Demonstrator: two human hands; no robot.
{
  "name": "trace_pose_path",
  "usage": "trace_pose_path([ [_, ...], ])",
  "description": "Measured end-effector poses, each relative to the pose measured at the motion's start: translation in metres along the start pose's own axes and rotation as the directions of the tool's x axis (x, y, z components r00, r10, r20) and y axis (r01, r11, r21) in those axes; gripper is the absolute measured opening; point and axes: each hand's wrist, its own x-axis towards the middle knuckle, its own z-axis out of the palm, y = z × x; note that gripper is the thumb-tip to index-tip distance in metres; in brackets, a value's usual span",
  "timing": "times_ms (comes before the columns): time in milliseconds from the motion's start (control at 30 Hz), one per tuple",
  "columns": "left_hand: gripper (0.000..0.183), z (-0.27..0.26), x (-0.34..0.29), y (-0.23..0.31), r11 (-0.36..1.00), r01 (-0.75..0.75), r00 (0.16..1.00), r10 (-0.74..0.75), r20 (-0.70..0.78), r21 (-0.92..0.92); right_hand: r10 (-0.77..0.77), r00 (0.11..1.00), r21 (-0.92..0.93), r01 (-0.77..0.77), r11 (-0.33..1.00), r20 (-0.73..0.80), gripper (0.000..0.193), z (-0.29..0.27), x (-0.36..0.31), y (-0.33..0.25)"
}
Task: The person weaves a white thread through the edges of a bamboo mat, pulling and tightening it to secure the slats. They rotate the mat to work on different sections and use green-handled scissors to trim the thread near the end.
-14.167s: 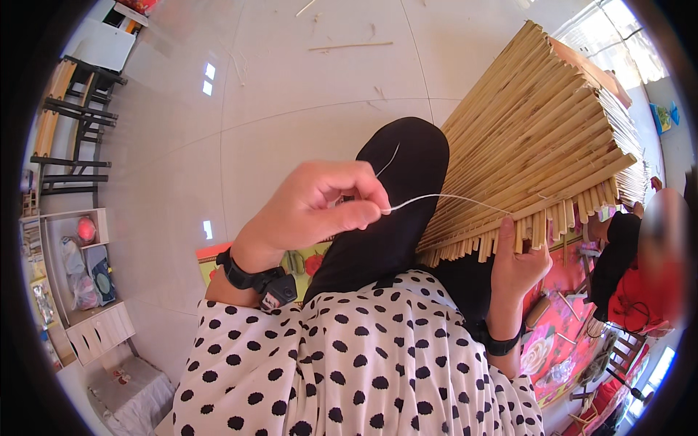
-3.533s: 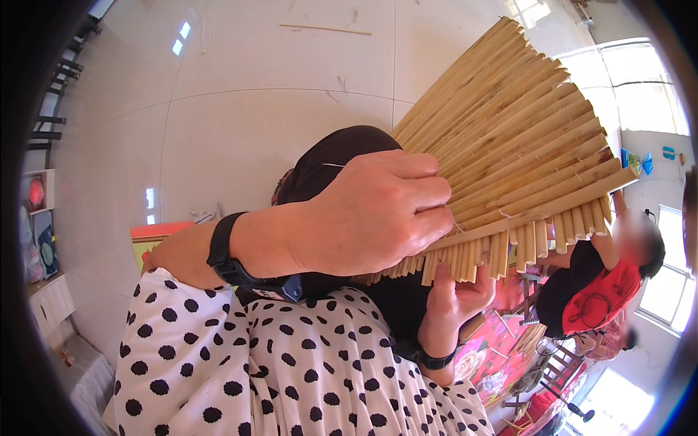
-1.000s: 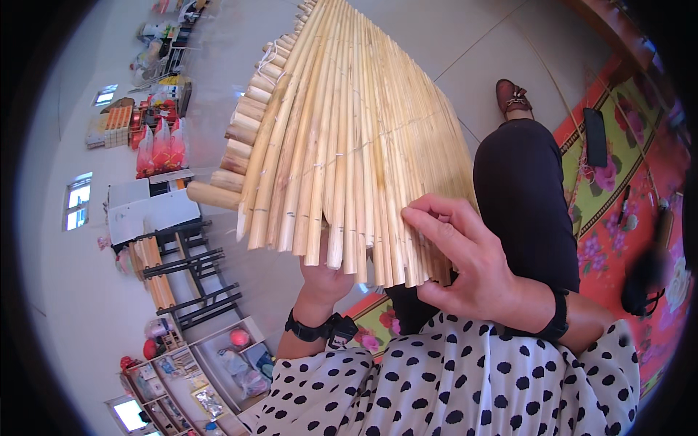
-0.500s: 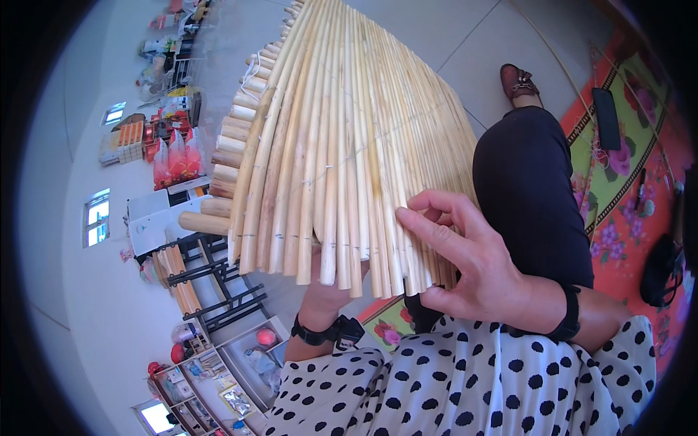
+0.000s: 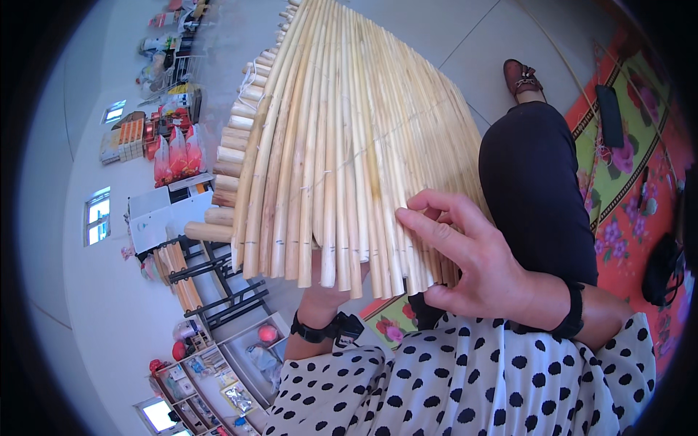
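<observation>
A mat of pale reed stalks (image 5: 342,152), bound side by side with thin thread, fans out from the top of the view toward me. Its near ends are uneven, and thicker stalk ends show along its left side. My right hand (image 5: 476,254) is closed at the near right edge of the mat, its index finger on top of the stalks and its thumb by their cut ends. Under the near edge is my left hand (image 5: 325,301), coming up from below against the mat; its fingers are hidden behind the stalks.
My bent leg (image 5: 542,189) in dark trousers lies right of the mat. Beyond it a flowered cloth (image 5: 618,240) bears a dark flat case (image 5: 609,116) and a black bag (image 5: 660,269). On the left are a black metal frame (image 5: 218,283), shelves (image 5: 200,392) and red bags (image 5: 178,156).
The mat has shifted very slightly to the right in the view. Both hands keep almost the same place and hold on it.
</observation>
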Motion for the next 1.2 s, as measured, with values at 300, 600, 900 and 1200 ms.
trace_pose_path([
  [300,0.037,-0.021,0.015,0.018,0.998,0.007,0.991,0.002,0.131,-0.066,0.002,1.000,0.012,-0.002,1.000,0.004,0.080,-0.001,0.000,0.001],
  [600,0.041,-0.017,0.006,0.018,0.978,0.149,0.985,-0.135,0.105,-0.145,-0.004,1.000,0.018,0.004,1.000,0.004,0.081,0.000,-0.001,0.003],
  [900,0.040,-0.012,-0.001,0.015,0.975,0.138,0.989,-0.124,0.086,-0.175,-0.011,1.000,-0.013,0.011,1.000,-0.004,0.079,-0.001,-0.001,0.003],
  [1200,0.044,-0.001,0.003,0.007,0.973,-0.089,0.992,0.107,0.071,-0.215,-0.041,0.999,0.013,0.041,0.999,-0.029,0.082,-0.002,0.000,0.003],
])
